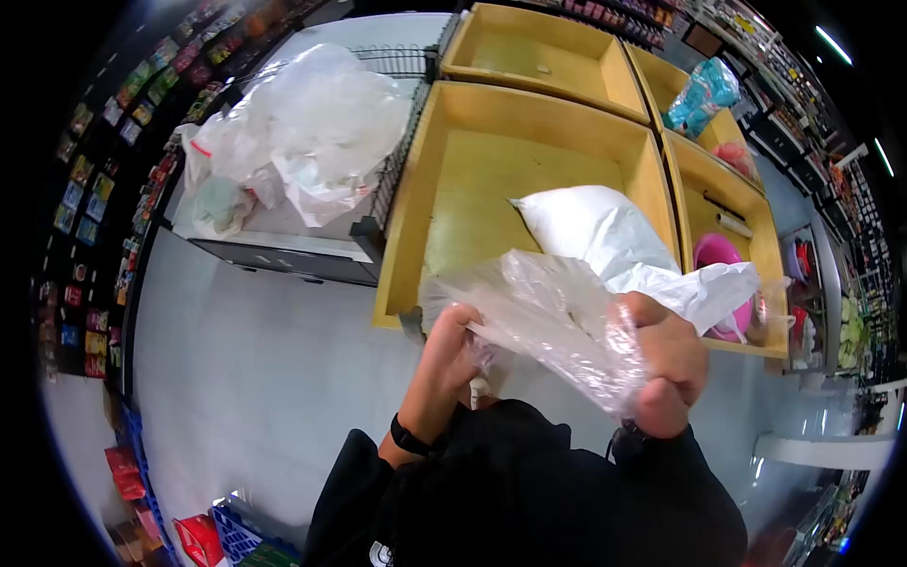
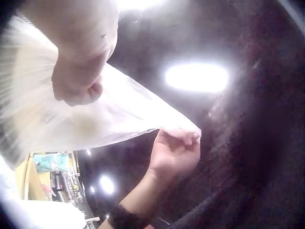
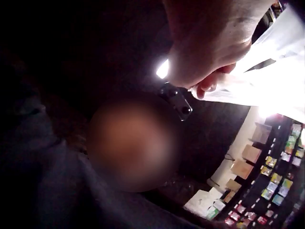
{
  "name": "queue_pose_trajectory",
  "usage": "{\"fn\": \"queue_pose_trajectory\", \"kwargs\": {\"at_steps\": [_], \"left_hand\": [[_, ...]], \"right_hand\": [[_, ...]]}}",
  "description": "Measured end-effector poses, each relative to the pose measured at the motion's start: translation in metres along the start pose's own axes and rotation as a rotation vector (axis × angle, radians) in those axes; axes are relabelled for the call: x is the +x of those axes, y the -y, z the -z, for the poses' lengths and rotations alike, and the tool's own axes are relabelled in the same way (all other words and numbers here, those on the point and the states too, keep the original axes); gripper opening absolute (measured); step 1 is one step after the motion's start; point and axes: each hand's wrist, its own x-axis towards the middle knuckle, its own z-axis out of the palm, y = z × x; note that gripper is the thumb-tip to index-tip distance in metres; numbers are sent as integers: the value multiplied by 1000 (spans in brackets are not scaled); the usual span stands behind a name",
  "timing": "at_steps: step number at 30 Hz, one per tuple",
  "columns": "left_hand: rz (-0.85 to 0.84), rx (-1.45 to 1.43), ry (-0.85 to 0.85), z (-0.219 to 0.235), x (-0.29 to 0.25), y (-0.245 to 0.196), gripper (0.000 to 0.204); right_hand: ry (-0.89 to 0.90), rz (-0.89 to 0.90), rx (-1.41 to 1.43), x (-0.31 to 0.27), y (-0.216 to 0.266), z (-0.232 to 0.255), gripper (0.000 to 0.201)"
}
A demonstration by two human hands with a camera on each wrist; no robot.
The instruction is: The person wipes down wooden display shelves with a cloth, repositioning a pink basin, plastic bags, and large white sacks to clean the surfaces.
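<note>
Between my two hands a clear, crinkled plastic bag (image 1: 539,307) is stretched out in front of my body. My left hand (image 1: 452,348) grips its left edge, fingers curled into the film. At the other end my right hand (image 1: 669,359) pinches a bunched part of the bag. The left wrist view shows the sheet of plastic (image 2: 119,109) pulled taut from one fist to the other. Just beyond the bag, a full white sack (image 1: 595,227) lies in a wooden bin (image 1: 472,189), its loose end near my right hand.
On the left, a wire-sided table (image 1: 293,248) carries a heap of plastic bags (image 1: 326,132). Further wooden bins (image 1: 539,57) adjoin at the back and right; one holds a pink basin (image 1: 720,255), another a teal package (image 1: 704,96). Stocked shelves (image 1: 94,208) line the left side.
</note>
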Motion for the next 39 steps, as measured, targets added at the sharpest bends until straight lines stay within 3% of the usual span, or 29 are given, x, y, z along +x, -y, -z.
{"fn": "queue_pose_trajectory", "kwargs": {"at_steps": [1,3,4,7,8,12,15,17,19,20,22,24,28,32,36,39], "left_hand": [[-10,7,-2,-6,-12,-8,25],[-2,133,-54,-16,-30,-22,27],[-1,129,-56,-17,-39,-31,27],[52,165,-80,5,-64,-53,28],[103,155,-59,24,-75,-60,27],[186,152,-89,78,-117,-111,26],[198,221,-123,103,-155,-145,29],[182,249,-220,113,-181,-171,30],[141,294,-297,119,-193,-206,32],[127,337,-339,120,-198,-224,32],[106,376,-391,137,-206,-256,31],[-77,358,-408,171,-210,-290,28],[-225,279,-455,183,-215,-384,28],[-361,296,-474,187,-195,-466,29],[-461,372,-528,170,-175,-564,30],[-501,490,-501,177,-159,-634,29]], "right_hand": [[0,9,8,-2,4,-12,46],[-283,-29,124,-5,7,-39,40],[-281,-33,124,-2,5,-54,40],[-713,26,-347,10,-6,-110,50],[-507,-133,-60,13,-2,-114,48],[-563,-98,52,45,-39,-201,39],[-407,-210,274,62,-64,-246,34],[-520,-222,211,77,-67,-287,33],[-274,-341,368,97,-72,-310,38],[-247,-395,387,107,-73,-320,43],[-199,-398,400,123,-87,-346,44],[-25,-336,417,143,-108,-362,43],[173,-291,416,198,-142,-400,42],[266,-157,315,264,-184,-417,28],[315,-216,474,334,-220,-446,32],[287,-132,444,378,-255,-462,24]]}}
